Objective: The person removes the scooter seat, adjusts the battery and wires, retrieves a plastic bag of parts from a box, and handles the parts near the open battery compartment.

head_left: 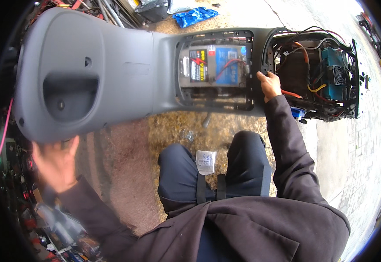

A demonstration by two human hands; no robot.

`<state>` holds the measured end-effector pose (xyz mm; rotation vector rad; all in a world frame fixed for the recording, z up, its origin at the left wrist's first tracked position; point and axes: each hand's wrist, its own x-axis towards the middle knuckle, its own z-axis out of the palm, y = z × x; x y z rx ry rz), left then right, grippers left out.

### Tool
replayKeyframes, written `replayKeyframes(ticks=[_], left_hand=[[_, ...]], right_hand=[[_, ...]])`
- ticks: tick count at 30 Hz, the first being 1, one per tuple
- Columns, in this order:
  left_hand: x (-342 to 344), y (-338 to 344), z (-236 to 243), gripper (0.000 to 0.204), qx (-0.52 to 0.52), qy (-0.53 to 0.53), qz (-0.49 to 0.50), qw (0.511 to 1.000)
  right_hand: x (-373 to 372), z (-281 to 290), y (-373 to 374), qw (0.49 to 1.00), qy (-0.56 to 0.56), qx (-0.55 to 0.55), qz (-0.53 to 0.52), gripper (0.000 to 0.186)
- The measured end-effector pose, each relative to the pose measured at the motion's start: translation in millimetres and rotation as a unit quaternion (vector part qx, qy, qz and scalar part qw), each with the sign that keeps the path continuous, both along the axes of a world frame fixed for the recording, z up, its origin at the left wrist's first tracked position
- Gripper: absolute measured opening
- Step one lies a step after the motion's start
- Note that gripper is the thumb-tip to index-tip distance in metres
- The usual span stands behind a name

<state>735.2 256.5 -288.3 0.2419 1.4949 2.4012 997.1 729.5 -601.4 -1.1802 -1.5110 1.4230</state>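
Observation:
A large grey plastic body panel (129, 70), like a scooter cover, stretches across the far side from left to right. A rounded recess (70, 98) is moulded into its wide left end. Through a rectangular opening further right shows a battery pack (212, 65) with coloured labels and red wires. My right hand (270, 85) grips the panel's right end, fingers closed over the dark edge. At the near edge of the wide end is my left hand (57, 163), smeared by motion, with thumb and fingers spread. Whether it touches the panel is unclear.
A black frame (354, 78) with loose wires and a blue-green box (333, 72) with a fan adjoins the panel on the right. Between my knees lies a small clear packet (206, 161). Blue plastic (194, 16) lies beyond; cluttered parts (63, 222) fill the left side.

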Motion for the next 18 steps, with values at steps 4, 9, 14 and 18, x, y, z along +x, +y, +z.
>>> replayKeyframes(ticks=[4,9,14,18], left_hand=[[7.0,-1.8,1.5,0.052,-0.019,0.027,-0.013,0.999],[0.0,-5.8,4.5,0.066,-0.021,0.027,0.007,0.999],[-3.5,-5.0,-3.5,0.065,-0.016,0.042,0.012,0.999],[4.8,3.3,0.2,0.047,-0.023,0.051,0.027,0.998]], right_hand=[[-0.7,6.7,-8.4,0.999,0.049,-0.013,0.011,0.028],[-35.1,2.1,-27.4,0.997,0.062,-0.035,-0.020,0.033],[-55.5,-13.6,-11.8,0.996,-0.025,-0.085,0.018,0.046],[-67.5,-21.9,-3.7,0.998,-0.002,-0.055,0.014,0.045]])
